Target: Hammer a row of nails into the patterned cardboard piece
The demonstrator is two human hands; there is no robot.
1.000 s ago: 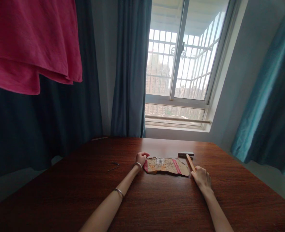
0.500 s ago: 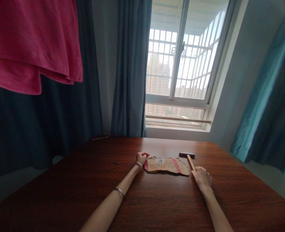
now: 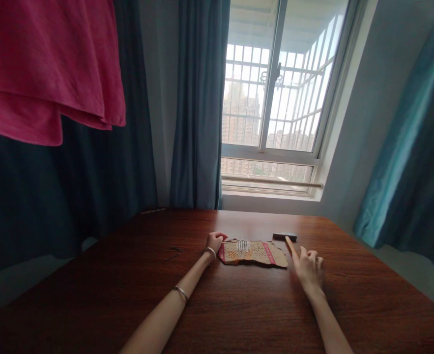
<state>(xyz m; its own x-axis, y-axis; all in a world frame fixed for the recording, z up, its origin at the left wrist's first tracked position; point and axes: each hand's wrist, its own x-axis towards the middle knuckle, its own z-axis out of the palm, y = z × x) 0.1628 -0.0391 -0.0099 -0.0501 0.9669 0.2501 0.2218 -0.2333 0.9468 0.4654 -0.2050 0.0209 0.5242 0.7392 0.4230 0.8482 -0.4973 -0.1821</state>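
Note:
A torn piece of patterned cardboard [image 3: 255, 252] lies flat on the dark wooden table [image 3: 239, 305], with several metal nails [image 3: 242, 244] standing in it. My left hand [image 3: 215, 241] is curled at the cardboard's left end, pressing on its edge. A hammer [image 3: 286, 239] with a wooden handle and dark head lies just right of the cardboard. My right hand [image 3: 308, 268] hovers over the near end of the handle with its fingers spread apart.
Two loose nails [image 3: 173, 252] lie on the table left of my left hand. Beyond the table are a barred window [image 3: 272, 113] and blue curtains [image 3: 198, 103]. A pink cloth [image 3: 47, 64] hangs at the upper left.
My right hand has let go of the hammer handle and opened its fingers. The hammer now lies flat on the table. My left hand has stayed put.

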